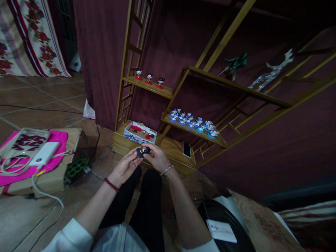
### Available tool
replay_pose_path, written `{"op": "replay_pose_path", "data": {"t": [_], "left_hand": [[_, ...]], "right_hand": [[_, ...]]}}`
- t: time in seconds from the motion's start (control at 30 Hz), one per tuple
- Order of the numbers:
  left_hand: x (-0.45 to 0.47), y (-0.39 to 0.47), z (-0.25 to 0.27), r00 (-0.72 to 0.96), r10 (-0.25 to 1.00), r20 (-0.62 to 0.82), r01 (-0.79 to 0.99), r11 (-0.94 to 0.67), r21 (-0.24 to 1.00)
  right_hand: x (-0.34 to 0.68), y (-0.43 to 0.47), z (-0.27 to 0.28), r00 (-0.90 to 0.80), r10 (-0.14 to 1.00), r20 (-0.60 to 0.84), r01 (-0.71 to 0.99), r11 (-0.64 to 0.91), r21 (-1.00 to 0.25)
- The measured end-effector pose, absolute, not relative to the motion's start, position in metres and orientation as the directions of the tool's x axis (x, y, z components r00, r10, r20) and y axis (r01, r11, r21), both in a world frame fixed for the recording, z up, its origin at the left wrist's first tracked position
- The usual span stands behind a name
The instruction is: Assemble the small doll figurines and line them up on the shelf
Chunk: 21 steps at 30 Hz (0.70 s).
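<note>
Between my two hands, above my knees, is a small dark figurine [144, 150] with a round black base [140, 153]. The fingers of my left hand [127, 164] pinch the base from the left. From the other side, my right hand [158, 158] grips the figurine's upper end with thumb and fingers. Just beyond my hands, a patterned open box [139, 137] stands on the wooden shelf's lowest board, with red discs and small dark-headed figurine parts inside. Three figurines on red bases, among them one figurine [149, 78], stand on the upper left shelf.
Several blue-and-white figurines [190, 120] crowd the middle shelf. A phone [186, 149] lies on the lowest board. On the top shelf stand a green ornament [233, 66] and a clear deer [273, 71]. At left, a cardboard box [59, 171] carries a white power bank [45, 154] with its cable.
</note>
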State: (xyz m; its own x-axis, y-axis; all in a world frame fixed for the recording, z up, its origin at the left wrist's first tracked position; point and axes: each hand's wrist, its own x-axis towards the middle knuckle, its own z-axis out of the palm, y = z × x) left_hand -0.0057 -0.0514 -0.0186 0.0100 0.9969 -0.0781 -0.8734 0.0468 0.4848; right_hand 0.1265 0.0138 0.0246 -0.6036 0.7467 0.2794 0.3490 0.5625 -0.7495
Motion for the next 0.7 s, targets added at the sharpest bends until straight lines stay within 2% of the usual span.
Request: {"op": "replay_pose_path", "data": {"t": [0.3, 0.7], "left_hand": [[-0.0055, -0.0507, -0.0247, 0.004, 0.997, -0.078, -0.866, 0.042, 0.499], [-0.0009, -0.049, -0.0216, -0.03, 0.997, -0.073, -0.866, 0.011, 0.5]], "right_hand": [[0.1222, 0.01, 0.0281, -0.569, 0.76, 0.315, 0.426, 0.6, -0.677], [0.1216, 0.007, 0.0304, -0.495, 0.824, 0.276, 0.492, 0.528, -0.693]]}}
